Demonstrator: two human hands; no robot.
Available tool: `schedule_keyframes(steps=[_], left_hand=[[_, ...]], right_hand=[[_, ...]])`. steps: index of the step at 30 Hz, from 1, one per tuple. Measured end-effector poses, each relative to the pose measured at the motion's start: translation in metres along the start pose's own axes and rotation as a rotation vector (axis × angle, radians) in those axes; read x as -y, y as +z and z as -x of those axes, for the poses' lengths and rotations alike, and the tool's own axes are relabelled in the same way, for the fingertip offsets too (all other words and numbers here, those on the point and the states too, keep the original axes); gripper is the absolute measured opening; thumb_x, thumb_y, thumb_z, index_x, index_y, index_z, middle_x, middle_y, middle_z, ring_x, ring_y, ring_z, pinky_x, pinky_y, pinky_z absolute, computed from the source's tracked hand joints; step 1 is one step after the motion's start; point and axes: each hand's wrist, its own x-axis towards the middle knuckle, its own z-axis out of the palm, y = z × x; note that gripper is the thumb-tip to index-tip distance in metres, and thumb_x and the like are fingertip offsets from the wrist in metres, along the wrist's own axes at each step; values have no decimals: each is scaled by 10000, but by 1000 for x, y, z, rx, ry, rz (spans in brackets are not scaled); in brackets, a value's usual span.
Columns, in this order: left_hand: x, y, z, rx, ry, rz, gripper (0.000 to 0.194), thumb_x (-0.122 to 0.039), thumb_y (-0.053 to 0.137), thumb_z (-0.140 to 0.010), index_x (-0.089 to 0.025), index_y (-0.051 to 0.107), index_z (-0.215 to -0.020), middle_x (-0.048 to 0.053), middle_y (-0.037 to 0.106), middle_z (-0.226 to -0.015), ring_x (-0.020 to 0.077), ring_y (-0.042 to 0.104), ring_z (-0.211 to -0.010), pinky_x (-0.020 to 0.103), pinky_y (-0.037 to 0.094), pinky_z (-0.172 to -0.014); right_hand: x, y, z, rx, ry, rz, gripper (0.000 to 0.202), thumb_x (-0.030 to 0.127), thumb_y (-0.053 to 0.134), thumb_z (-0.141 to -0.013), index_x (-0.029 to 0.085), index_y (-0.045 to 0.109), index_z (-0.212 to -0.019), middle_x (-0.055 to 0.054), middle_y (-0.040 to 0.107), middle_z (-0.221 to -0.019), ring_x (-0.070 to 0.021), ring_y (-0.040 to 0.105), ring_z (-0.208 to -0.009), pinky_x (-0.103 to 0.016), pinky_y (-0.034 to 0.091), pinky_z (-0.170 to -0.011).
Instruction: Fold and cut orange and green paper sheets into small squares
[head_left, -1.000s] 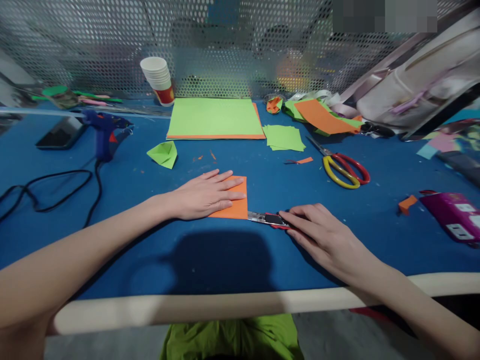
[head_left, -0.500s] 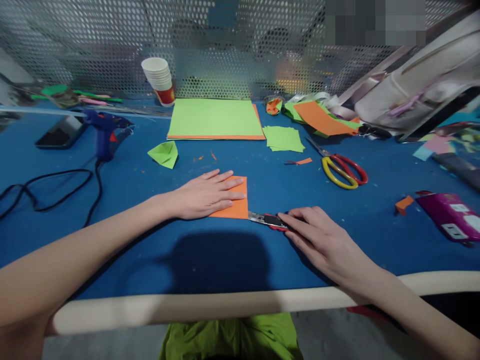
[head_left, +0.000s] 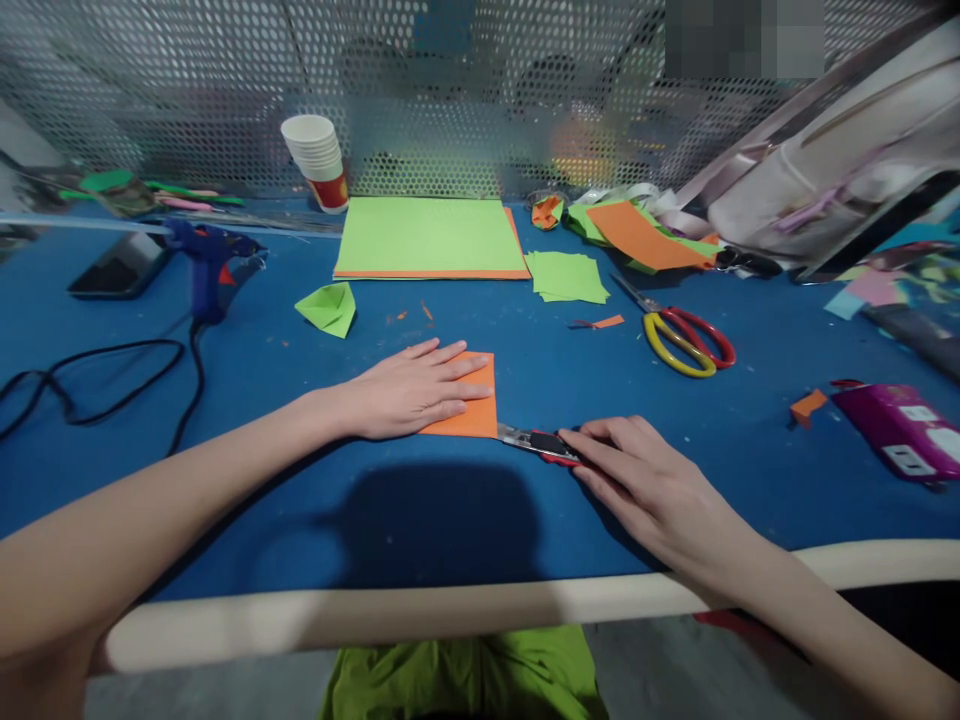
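Note:
My left hand (head_left: pixel 411 390) lies flat with fingers spread on an orange paper square (head_left: pixel 480 412), pressing it against the blue table. The palm covers the paper's left part. In my right hand (head_left: pixel 645 480) is a red and black utility knife (head_left: pixel 551 446), gripped between thumb and fingers and held low over the table. Its blade points left, with the tip at the paper's lower right corner; I cannot tell whether it is between the paper's layers. A folded green paper piece (head_left: pixel 330 310) rests beyond my left hand.
Scissors (head_left: pixel 686 340) lie at the right, near green paper squares (head_left: pixel 568 277). Large green sheets (head_left: pixel 427 235) and stacked paper cups (head_left: pixel 319 165) stand at the back. On the left are a blue glue gun (head_left: pixel 206 265) with its black cord and a phone (head_left: pixel 120 265). A purple pouch (head_left: pixel 900 430) sits far right.
The utility knife and my right hand have shifted very slightly to the right. My left hand and the orange paper have stayed in place.

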Motion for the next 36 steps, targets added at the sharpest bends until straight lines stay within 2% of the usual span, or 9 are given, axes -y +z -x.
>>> schedule_keyframes(steps=[15,26,36], left_hand=[[2,1,0,-14,4,15,493,-481,210,-1032,-382,312,-1504,-79,96,-1638,196,21,-1519,408,34,-1218],[2,3,0,-25,11,16,494,-486,209,-1030,-384,320,-1501,-82,99,-1637,200,27,-1519,406,33,-1219],[1,2,0,-42,20,9,484,-469,229,-1031,-377,346,-1492,-73,122,-1633,213,51,-1516,412,55,-1219]], right_hand=[[4,3,1,10,4,-4,328,162,489,-963,96,577,-1272,-140,622,-1057,-225,540,-921,-375,498,-771],[5,3,0,20,43,-49,334,205,469,-978,171,577,-1292,-122,628,-1068,-227,563,-944,-391,522,-785],[11,3,1,32,51,-29,342,205,460,-979,162,573,-1299,-128,629,-1066,-233,570,-943,-390,523,-786]])
